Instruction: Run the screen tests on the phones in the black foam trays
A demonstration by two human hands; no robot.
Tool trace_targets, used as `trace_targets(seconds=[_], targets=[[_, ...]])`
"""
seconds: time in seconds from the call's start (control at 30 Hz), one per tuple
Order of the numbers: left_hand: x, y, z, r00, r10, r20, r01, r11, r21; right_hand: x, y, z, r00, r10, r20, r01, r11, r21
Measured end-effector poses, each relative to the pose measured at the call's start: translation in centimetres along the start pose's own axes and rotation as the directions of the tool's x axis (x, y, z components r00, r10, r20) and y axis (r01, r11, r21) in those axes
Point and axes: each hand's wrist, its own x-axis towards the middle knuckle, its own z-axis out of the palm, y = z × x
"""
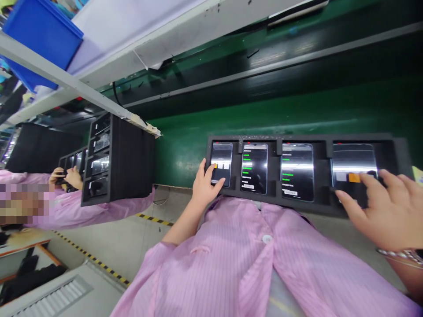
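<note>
- My left hand [205,187]: open, fingers [202,169] loosely spread, gripping nothing. One fingertip rests on the screen of the first phone [222,160], beside a small orange mark. The thumb lies at that phone's lower edge.
- My right hand [386,211]: open, fingers [372,182] fanned out, holding nothing. The forefinger tip sits just beside an orange button on the screen of the fourth phone [353,160]. The thumb lies on the near rim of the tray. A metal bracelet [401,255] circles the wrist.
- Black foam tray [396,152]: lies crosswise in front of me, between my pink striped coat [231,259] and the green conveyor belt [185,149]. It holds four phones, one per recess, screens up and lit.
- Second phone [254,168] and third phone [297,171]: in the two middle recesses, untouched, each showing lines of green text that are too small to read.
- Second foam tray [128,158]: well apart to my left, also loaded with phones. It is seen from the side.
- Co-worker's hands [66,176]: in pink sleeves, at the far edge of that second tray. What they hold cannot be told.
- Blue bin [39,31]: on a shelf above the belt, at the upper left.
</note>
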Motion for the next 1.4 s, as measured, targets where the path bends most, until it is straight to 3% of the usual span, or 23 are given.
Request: trace_targets(seconds=[0.2, 0.43, 0.63, 0.73, 0.9, 1.2, 1.3, 1.4], targets=[[-0.2, 0.3, -0.3, 0.996, 0.073, -0.043, -0.068, 0.992, 0.107, 0.1, 0.9, 0.7, 1.0, 0.021, -0.013, -0.02, 0.994, 0.103], [-0.5, 4.5, -0.6, 0.96, 0.256, 0.115, -0.272, 0.951, 0.15, -1.5, -0.6, 1.6, 0.966, -0.249, -0.066, 0.256, 0.954, 0.153], [-0.9, 5.7, 0.5, 0.928, 0.337, 0.16, -0.358, 0.924, 0.132, -3.5, -2.5, 1.4, 0.937, -0.349, -0.02, 0.345, 0.913, 0.218], [-1.2, 5.8, 0.7, 0.934, 0.328, 0.144, -0.348, 0.926, 0.146, -4.0, -3.0, 1.5, 0.939, -0.343, 0.018, 0.33, 0.915, 0.231], [-0.1, 6.7, 0.7, 0.934, 0.308, 0.181, -0.339, 0.924, 0.176, -2.6, -3.9, 1.3, 0.972, -0.213, 0.102, 0.199, 0.971, 0.133], [6.9, 7.6, 2.0, 0.966, 0.23, 0.12, -0.251, 0.947, 0.2, 4.3, -3.8, 3.1, 0.979, -0.159, 0.125, 0.147, 0.984, 0.099], [6.9, 7.7, 1.3, 0.963, 0.255, 0.092, -0.268, 0.945, 0.189, 4.5, -4.3, 2.4, 0.977, -0.175, 0.122, 0.158, 0.978, 0.14], [5.3, 7.6, 0.8, 0.953, 0.297, 0.06, -0.303, 0.938, 0.17, 2.9, -5.0, 1.4, 0.971, -0.219, 0.097, 0.197, 0.961, 0.194]])
